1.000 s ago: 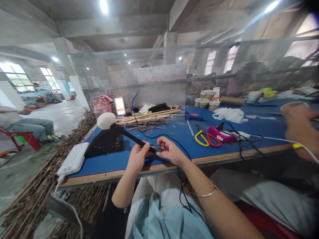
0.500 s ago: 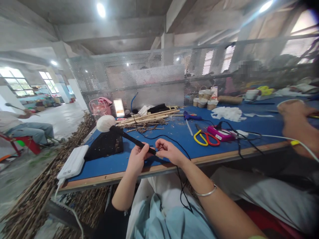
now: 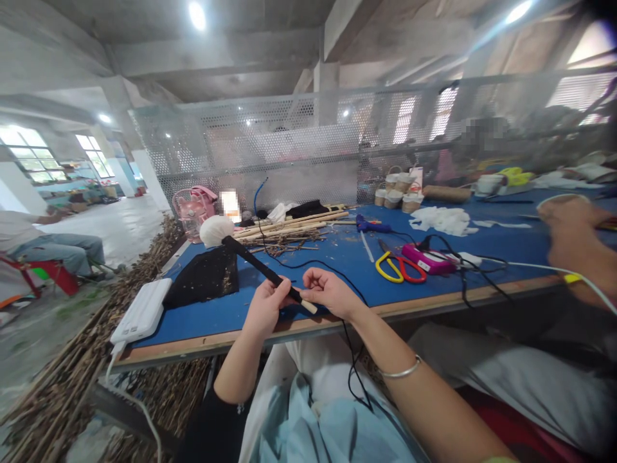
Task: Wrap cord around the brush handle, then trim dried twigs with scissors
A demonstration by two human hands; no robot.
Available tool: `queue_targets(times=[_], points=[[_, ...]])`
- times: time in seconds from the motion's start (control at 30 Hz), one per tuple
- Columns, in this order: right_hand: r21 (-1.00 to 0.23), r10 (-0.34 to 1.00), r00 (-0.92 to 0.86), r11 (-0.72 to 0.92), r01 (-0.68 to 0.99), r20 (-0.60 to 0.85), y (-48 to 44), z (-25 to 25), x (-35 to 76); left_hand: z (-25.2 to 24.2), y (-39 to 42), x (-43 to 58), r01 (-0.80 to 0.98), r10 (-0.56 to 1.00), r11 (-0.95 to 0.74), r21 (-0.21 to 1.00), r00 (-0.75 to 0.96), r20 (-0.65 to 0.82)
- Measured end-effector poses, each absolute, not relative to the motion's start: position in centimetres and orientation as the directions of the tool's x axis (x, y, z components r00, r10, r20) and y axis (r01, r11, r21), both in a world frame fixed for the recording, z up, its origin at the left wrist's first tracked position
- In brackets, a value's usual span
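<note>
My left hand (image 3: 266,306) is closed round a thin stick (image 3: 255,263) wrapped in black, which points up and to the left. A white fluffy ball (image 3: 216,229) sits on its far end, and its bare pale tip shows below my fingers. My right hand (image 3: 328,292) is curled in a pinch against the stick near that tip, wrist carrying a silver bangle. What it pinches is too small to make out. Both hands hover over the front edge of the blue table (image 3: 337,270).
On the table lie a black cloth (image 3: 205,278), a white power bank (image 3: 142,310), yellow-and-red scissors (image 3: 398,267), a pink device (image 3: 427,258), a blue glue gun (image 3: 371,226), cables and bamboo sticks (image 3: 289,225). Another person's hand (image 3: 576,241) is at the right. Twigs pile on the floor left.
The stick has swung a little to the right, carrying the white ball with it, and its pale lower tip now shows further below my fingers. Both hands keep their hold.
</note>
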State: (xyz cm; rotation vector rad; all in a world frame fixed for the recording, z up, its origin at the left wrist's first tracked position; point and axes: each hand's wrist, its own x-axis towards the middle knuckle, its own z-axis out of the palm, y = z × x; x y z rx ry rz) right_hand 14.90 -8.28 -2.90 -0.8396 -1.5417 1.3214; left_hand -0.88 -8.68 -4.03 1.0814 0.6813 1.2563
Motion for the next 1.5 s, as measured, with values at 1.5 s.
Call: queue_targets(times=[1.5], points=[[-0.256,0.715,-0.461,0.65,0.715,0.526,-10.4,0.2,16.4,-3.9,-8.8,0.7,-0.483,0.993,-0.068,0.873,0.056,0.109]])
